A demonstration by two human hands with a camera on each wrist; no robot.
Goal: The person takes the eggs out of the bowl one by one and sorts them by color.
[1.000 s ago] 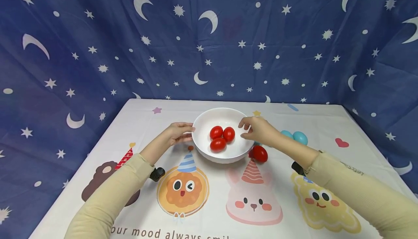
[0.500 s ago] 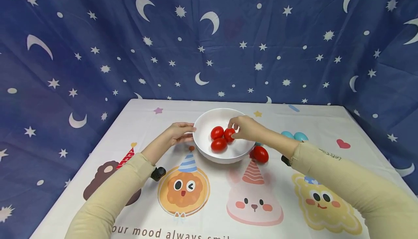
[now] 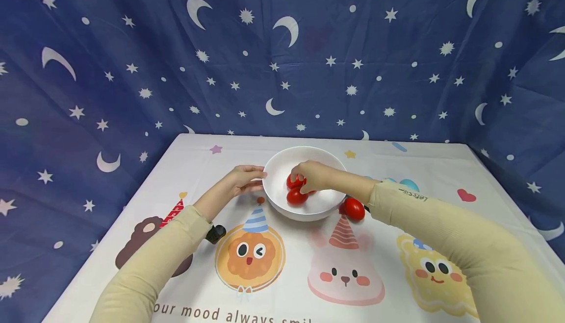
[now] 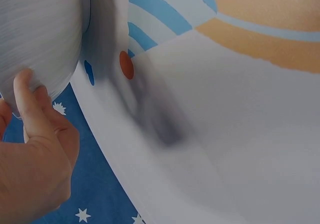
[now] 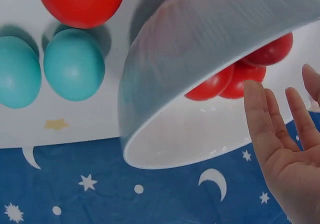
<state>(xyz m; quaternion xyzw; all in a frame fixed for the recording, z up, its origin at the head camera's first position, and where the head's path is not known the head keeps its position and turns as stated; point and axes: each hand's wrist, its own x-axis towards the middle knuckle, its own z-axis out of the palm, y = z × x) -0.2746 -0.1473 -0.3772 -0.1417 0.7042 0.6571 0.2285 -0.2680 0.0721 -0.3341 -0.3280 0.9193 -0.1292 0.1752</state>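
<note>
A white bowl point(image 3: 282, 163) stands on the table with red eggs in it. My left hand point(image 3: 247, 178) holds the bowl's left rim; the left wrist view shows its fingers against the outer wall point(image 4: 40, 39). My right hand point(image 3: 311, 176) is inside the bowl above the eggs, fingers spread and pointing down. The near red egg point(image 3: 297, 197) lies by its thumb, while the far egg point(image 3: 293, 182) is partly behind the fingers. The third egg is mostly covered by the hand. In the right wrist view, a gap shows between the fingers and the red eggs point(image 5: 210, 86).
Another red egg point(image 3: 354, 209) lies outside the bowl, at its near right. Several teal eggs, including one teal egg point(image 5: 75, 64), are to the right, partly behind the right arm. The printed tablecloth point(image 3: 190, 303) meets a blue star-patterned curtain point(image 3: 220, 58) at the back.
My right hand has moved left across the bowl, from its right rim over the right-hand egg to the left pair. The left hand has stayed at the rim.
</note>
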